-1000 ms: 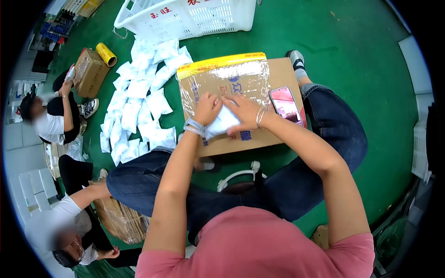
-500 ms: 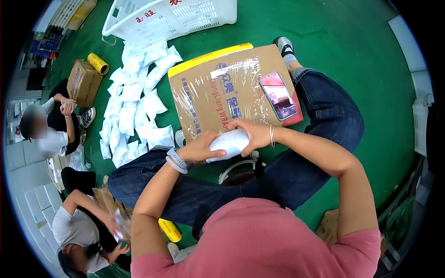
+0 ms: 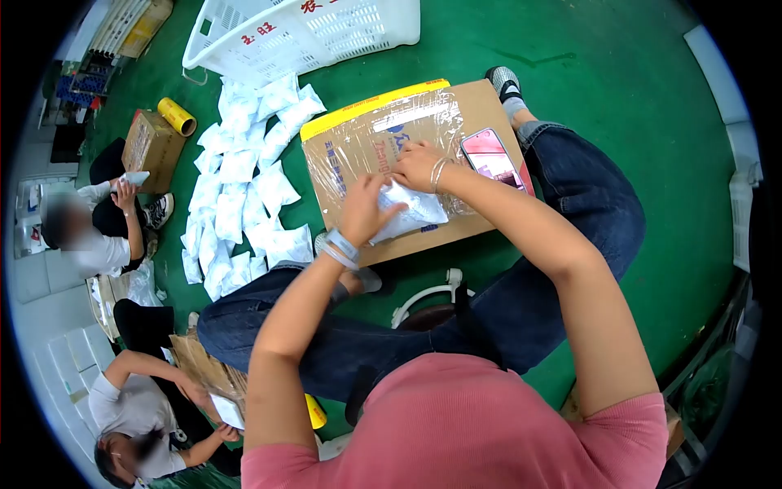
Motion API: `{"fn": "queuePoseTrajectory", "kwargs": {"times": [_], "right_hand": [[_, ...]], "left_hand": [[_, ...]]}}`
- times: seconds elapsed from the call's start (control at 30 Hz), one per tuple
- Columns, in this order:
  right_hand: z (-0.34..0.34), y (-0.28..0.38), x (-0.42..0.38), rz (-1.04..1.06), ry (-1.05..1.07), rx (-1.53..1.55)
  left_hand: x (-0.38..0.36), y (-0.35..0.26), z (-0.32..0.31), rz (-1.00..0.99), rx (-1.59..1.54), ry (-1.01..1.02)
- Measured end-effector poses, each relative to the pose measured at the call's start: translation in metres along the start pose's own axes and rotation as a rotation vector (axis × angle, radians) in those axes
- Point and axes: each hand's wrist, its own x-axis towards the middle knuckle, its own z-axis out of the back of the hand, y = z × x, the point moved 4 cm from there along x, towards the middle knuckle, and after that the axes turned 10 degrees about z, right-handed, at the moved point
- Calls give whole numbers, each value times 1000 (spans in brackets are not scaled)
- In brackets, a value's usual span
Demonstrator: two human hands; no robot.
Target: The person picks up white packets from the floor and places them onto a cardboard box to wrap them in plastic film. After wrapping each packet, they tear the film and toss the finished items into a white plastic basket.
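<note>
Right here, near the close edge of the cardboard box (image 3: pixel 476 99), lies a white packet (image 3: pixel 417 210), with both hands on it. The left hand (image 3: pixel 364 208) is half open, thumb across the packet's top and fingers bent towards its far side; how firmly it grips, I can't tell. The right hand (image 3: pixel 420 167) arches in at that far side, fingers loosely curled, tips close to the left's; whether they pinch anything is hidden. Clear film (image 3: pixel 346 159) glistens over the box top: if it clings to the packet or the fingertips, it could wrinkle or tear. And with the near edge so close, a hard pull this way could tip the packet off. Just beyond the right wrist, the phone (image 3: pixel 493 159) lies flat, and a careless sweep might nudge it. Past the left knee, white packets (image 3: pixel 237 165) sprawl over the floor; farther off stands the white crate (image 3: pixel 314 39).
</note>
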Motion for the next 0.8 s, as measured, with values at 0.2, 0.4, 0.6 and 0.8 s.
{"fn": "queuePoseTrajectory", "kwargs": {"times": [0.2, 0.4, 0.6, 0.8], "right_hand": [[3, -28, 34, -349, 41, 147], [5, -33, 35, -423, 210, 145], [-4, -37, 33, -554, 41, 220], [-21, -36, 24, -505, 53, 301]], "left_hand": [[-19, -18, -4, -234, 300, -2], [-12, -10, -14, -85, 59, 128], [-54, -26, 11, -120, -78, 485], [-146, -41, 46, 227, -759, 1339]]}}
